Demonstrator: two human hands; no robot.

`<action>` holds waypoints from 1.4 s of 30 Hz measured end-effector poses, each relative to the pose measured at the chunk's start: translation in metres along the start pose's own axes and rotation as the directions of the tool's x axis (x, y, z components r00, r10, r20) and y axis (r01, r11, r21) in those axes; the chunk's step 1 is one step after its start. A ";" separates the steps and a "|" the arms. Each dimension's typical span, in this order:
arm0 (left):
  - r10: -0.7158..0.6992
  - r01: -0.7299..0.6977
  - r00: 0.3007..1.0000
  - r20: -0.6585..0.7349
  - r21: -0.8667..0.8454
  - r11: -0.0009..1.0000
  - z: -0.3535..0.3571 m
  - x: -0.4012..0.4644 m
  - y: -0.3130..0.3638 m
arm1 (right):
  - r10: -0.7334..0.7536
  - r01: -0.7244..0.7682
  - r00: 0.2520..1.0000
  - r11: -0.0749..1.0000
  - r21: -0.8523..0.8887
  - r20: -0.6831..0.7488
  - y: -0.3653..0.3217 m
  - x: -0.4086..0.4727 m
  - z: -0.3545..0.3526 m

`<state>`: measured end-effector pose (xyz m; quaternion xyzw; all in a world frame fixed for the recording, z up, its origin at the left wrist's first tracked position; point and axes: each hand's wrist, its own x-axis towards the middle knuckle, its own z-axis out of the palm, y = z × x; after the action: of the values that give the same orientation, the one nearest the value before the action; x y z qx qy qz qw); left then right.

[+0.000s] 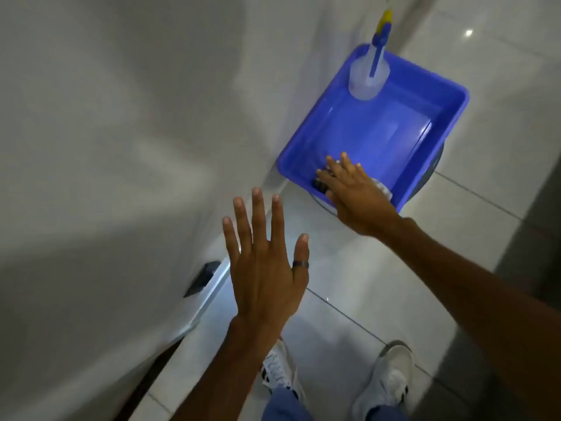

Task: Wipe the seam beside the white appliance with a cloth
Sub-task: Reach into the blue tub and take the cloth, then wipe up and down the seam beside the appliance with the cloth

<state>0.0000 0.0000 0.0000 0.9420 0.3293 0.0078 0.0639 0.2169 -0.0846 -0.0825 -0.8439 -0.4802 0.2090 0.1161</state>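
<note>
1. The appliance (106, 132) fills the left; its seam (274, 180) runs down beside the tub, which nearly touches it.
2. The tub (434, 123) sits on the floor, a spray bottle (368, 77) standing in its far corner.
3. The left hand (264, 268) hovers empty, fingers spread.
4. The right hand (355, 192) reaches into the tub's near corner, fingers loosely extended over the cloth (323, 180), not yet gripping; best to gather it fully before lifting.
</note>
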 end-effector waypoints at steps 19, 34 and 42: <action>-0.043 0.071 0.971 0.236 -0.113 0.991 0.107 -0.075 -0.016 | 0.139 -0.119 0.972 0.986 0.113 -0.189 0.041 0.040 0.038; 0.192 -0.300 0.901 0.389 0.240 0.923 0.192 -0.024 -0.110 | 0.646 0.034 0.751 -0.243 0.969 0.135 -0.060 -0.056 0.291; 0.242 -0.407 0.911 0.333 0.644 0.648 0.236 0.058 -0.119 | 0.719 0.131 0.679 -0.314 0.940 0.145 -0.034 0.012 0.367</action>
<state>-0.0150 0.1012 -0.2507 0.9333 0.1230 -0.2088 -0.2652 0.0259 -0.0586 -0.3968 -0.5419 0.1854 0.2682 0.7746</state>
